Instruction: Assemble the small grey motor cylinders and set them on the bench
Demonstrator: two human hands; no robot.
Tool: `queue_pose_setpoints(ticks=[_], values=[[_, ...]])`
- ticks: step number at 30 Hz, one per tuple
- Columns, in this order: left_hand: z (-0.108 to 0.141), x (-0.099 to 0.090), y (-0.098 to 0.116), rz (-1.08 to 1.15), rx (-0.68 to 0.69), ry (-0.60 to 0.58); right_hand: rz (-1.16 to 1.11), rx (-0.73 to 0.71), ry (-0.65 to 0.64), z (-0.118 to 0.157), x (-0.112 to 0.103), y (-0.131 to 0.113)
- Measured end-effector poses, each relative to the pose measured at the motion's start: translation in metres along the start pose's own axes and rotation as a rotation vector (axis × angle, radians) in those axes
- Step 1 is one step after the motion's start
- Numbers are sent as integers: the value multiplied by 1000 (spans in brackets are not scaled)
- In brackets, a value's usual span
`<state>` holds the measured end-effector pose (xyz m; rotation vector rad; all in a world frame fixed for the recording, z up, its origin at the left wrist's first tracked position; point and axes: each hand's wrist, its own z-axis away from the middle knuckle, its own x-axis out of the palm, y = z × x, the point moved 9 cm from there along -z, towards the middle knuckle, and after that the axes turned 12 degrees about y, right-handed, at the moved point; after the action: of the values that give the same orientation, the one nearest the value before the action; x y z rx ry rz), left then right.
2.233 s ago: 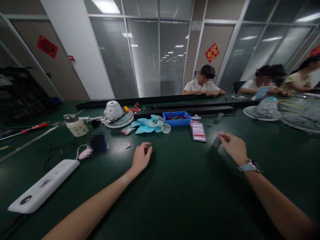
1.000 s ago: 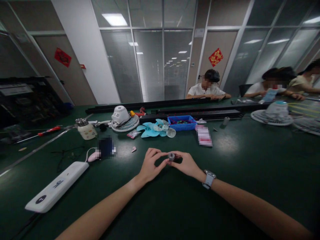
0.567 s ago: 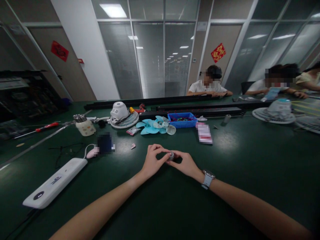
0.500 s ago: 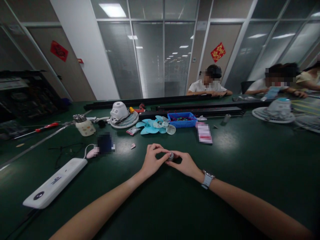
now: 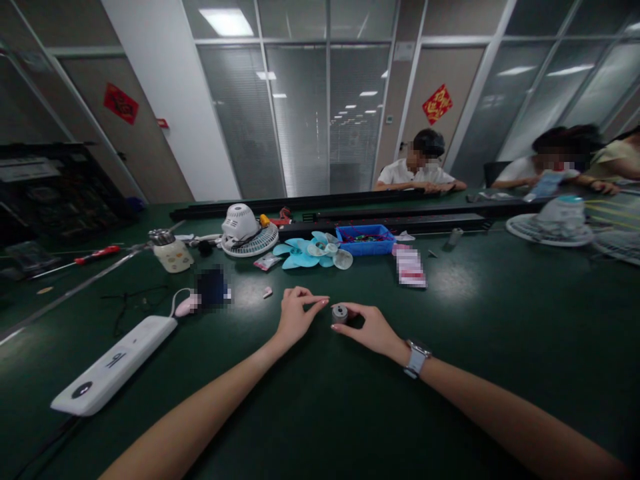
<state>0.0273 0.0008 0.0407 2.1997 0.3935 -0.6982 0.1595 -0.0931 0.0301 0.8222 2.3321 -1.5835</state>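
Note:
A small grey metal cylinder [image 5: 339,316] with dark holes in its top face stands upright on the green table. My right hand [image 5: 373,328] has its thumb and index finger closed around the cylinder's near and far sides; a watch is on that wrist. Just left of the cylinder, apart from it, my left hand [image 5: 299,315] is in a pinch, thumb and index fingertips together. Whether anything tiny sits between those fingertips is too small to make out.
Beyond my hands lie blue fan blades [image 5: 307,252], a blue tray [image 5: 367,241] of wires, a pink-and-white packet [image 5: 411,267] and a white fan part [image 5: 245,230]. A white power strip [image 5: 117,367] and a jar [image 5: 171,253] are at left. Co-workers [image 5: 420,170] sit across.
My left hand has moved left off the cylinder, and its fingers have come together in a pinch. The cylinder's top now shows. My right hand stays at the cylinder.

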Motion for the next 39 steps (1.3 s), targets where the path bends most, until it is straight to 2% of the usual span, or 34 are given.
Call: queue_pose_setpoints(ticks=[3, 6, 8, 13, 16, 19, 22, 24, 26, 27, 29, 32, 34, 36, 39], values=[[6, 9, -8, -29, 4, -60, -5, 19, 23, 0, -2, 3], [10, 12, -8, -38, 16, -84, 10, 69, 109, -2, -24, 16], [10, 11, -7, -30, 8, -69, 67, 111, 211, -2, -57, 30], [6, 2, -14, 16, -71, 35, 356, 270, 520, 14, -180, 77], [5, 1, -19, 51, -114, 66, 488, 406, 645, 29, -238, 109], [5, 0, -21, 89, -131, 71, 579, 517, 708, 42, -268, 137], [6, 0, -23, 131, -155, 64, 621, 541, 719, 46, -277, 148], [7, -1, -25, 152, -184, 67, 645, 478, 746, 44, -275, 137], [8, -2, -29, 163, -219, 80, 686, 342, 796, 40, -264, 110], [8, -2, -31, 165, -236, 89, 703, 252, 804, 37, -252, 93], [8, -3, -34, 168, -264, 108, 709, 56, 714, 26, -211, 58], [9, -4, -35, 165, -285, 125, 651, -190, 358, 7, -114, 19], [10, -5, -34, 158, -290, 127, 613, -275, 175, -2, -58, 5], [10, -6, -33, 149, -292, 124, 593, -300, 105, -12, -22, -3], [10, -6, -31, 135, -287, 118, 578, -294, 84, -29, 3, -3]])
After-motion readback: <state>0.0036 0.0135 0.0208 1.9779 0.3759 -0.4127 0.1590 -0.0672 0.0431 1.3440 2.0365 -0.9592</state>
